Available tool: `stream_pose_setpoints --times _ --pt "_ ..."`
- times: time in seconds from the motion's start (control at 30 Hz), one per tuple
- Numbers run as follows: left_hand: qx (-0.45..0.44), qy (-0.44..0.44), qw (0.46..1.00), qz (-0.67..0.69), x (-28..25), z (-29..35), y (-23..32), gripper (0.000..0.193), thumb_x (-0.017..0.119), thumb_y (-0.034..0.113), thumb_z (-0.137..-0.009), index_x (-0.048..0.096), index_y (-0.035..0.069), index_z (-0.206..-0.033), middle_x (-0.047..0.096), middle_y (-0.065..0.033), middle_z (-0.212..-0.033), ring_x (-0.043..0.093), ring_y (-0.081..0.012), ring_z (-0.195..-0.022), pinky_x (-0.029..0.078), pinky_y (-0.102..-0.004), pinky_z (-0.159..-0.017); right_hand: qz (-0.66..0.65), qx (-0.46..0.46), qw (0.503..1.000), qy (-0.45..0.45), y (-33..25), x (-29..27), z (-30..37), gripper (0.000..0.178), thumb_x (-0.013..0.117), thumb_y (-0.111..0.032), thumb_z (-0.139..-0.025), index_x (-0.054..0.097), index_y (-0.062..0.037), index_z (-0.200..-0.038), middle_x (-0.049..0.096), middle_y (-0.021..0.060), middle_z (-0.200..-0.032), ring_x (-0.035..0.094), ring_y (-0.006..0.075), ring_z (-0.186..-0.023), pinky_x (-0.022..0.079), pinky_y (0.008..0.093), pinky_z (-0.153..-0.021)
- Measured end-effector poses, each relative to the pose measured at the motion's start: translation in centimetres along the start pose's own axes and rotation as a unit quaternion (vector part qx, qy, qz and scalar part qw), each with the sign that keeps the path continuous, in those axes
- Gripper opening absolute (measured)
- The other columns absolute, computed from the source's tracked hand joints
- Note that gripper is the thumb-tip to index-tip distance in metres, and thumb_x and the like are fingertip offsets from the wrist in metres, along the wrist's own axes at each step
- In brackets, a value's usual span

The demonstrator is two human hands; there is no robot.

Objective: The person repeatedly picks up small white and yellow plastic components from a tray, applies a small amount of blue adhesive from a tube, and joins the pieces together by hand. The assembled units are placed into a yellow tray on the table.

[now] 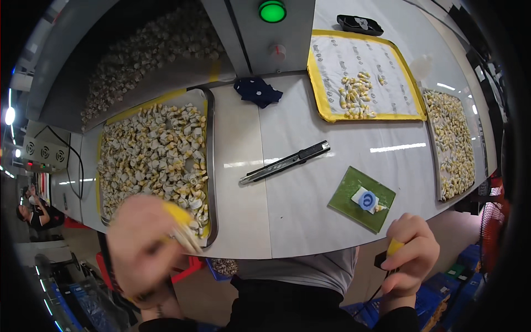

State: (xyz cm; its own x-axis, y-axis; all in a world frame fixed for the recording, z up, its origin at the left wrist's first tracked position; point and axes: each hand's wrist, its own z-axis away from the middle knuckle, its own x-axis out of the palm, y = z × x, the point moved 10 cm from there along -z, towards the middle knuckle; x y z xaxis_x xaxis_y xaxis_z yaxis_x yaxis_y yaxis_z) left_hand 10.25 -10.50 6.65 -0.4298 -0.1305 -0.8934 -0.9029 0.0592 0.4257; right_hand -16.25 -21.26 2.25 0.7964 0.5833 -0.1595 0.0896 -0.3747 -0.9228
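My left hand [145, 243] is smeared by motion over the near edge of the left tray [211, 166], which is heaped with small white-and-yellow wrapped pieces [152, 149]. Something yellow shows at its fingertips; whether it holds a piece is too blurred to tell. My right hand [410, 257] is closed at the table's front edge, a yellow cover on one finger. A small dark object [380, 260] sticks out by its fingers, its kind unclear. Just left of that hand lies a green square plate [345, 191], bearing a blue round item [367, 200] on a white pad.
A utility knife [285, 162] lies mid-table. Behind it are a dark blue cloth [258, 93] and a grey machine [287, 50] with a green light. A yellow-rimmed tray [326, 113] holds several pieces; a full tray [451, 144] stands far right. A black case [359, 25] lies behind.
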Motion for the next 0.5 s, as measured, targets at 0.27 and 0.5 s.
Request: stream_pose_setpoints --times 0.27,0.5 --pt "-0.175 0.084 0.978 -0.069 -6.1 -5.2 -14.2 0.034 0.068 0.014 -0.075 0.064 -0.001 -0.105 0.067 -0.0152 -0.092 0.064 -0.0218 -0.078 0.049 -0.0309 -0.073 0.079 -0.019 0.997 -0.017 -0.6 -1.0 0.1 0.028 0.083 -0.03 -0.06 0.068 -0.0088 -0.072 0.053 0.0006 -0.068 0.05 0.014 -0.059 0.035 0.0252 -0.051" --pt "-0.259 0.004 0.921 -0.291 -6.8 -9.6 -34.2 0.042 0.073 0.031 -0.072 0.065 0.001 -0.101 0.064 -0.0192 -0.095 0.062 -0.0334 -0.089 0.049 -0.0403 -0.076 0.128 -0.014 0.992 -0.011 -1.0 -1.3 1.2 0.032 0.078 -0.034 -0.068 0.062 -0.007 -0.062 0.05 0.0013 -0.059 0.044 0.014 -0.055 0.03 0.026 -0.049"
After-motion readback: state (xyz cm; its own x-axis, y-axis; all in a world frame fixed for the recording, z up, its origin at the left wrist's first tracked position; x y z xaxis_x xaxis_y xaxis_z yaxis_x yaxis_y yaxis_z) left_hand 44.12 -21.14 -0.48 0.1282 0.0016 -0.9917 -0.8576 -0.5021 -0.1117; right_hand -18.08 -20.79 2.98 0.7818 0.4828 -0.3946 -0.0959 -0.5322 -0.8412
